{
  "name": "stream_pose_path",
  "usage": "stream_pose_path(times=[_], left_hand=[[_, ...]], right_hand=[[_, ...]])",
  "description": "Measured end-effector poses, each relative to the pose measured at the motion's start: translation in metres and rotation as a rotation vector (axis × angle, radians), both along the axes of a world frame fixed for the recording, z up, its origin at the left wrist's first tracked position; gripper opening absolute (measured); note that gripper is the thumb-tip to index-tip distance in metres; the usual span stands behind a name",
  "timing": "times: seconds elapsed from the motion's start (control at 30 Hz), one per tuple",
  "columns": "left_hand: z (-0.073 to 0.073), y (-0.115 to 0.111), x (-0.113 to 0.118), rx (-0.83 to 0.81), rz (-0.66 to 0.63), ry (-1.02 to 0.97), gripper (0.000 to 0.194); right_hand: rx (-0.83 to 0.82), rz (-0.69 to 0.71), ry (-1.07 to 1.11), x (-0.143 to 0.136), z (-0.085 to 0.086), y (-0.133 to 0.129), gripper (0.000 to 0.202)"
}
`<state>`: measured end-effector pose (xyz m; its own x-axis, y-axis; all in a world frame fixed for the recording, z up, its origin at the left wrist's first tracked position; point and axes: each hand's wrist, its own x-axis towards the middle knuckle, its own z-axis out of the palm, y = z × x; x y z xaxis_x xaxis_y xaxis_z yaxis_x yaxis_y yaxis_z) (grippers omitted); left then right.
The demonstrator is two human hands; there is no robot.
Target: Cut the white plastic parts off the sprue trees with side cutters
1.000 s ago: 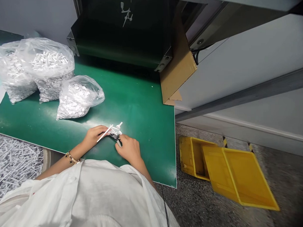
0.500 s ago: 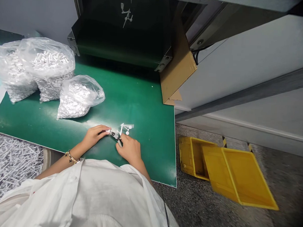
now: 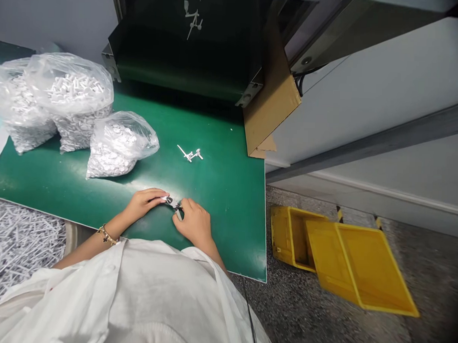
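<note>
My left hand [image 3: 143, 202] is closed in a pinch on a small white plastic piece [image 3: 164, 198], mostly covered by the fingertips. In my right hand [image 3: 194, 220] are small cutting pliers [image 3: 174, 204], their jaws pointing left and meeting the white piece, or close to it. Both hands are low over the green tabletop [image 3: 228, 191] near its front edge. Farther up the table lies a branched white plastic sprue [image 3: 191, 154], apart from both hands.
Clear bags [image 3: 113, 150] of small white parts stand at left. A dark conveyor [image 3: 161, 54] above the table carries another white sprue [image 3: 193, 22]. A cardboard sheet [image 3: 271, 108] stands beside it. Yellow bins [image 3: 379, 267] sit on the floor; white sticks [image 3: 19, 249] fill a container lower left.
The white sprue that was just beyond my right hand is gone from there; a sprue now lies farther up the table. Both hands stay nearly in place, still holding pliers and white piece.
</note>
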<state>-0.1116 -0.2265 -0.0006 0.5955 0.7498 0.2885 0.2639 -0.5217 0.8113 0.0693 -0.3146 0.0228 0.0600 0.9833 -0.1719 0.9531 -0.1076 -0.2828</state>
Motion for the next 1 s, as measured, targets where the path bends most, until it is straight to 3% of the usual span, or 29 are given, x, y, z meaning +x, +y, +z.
stream_pose_path(times=[0.67,1.0], left_hand=[[-0.001,0.003,-0.004,-0.155,-0.076,-0.040,0.023],[0.001,0.004,-0.004,-0.098,-0.097,-0.056,0.021]], right_hand=[[-0.081,0.110,0.010,0.004,0.012,0.001,0.020],[-0.132,0.109,-0.040,0.001,0.016,0.002,0.021]])
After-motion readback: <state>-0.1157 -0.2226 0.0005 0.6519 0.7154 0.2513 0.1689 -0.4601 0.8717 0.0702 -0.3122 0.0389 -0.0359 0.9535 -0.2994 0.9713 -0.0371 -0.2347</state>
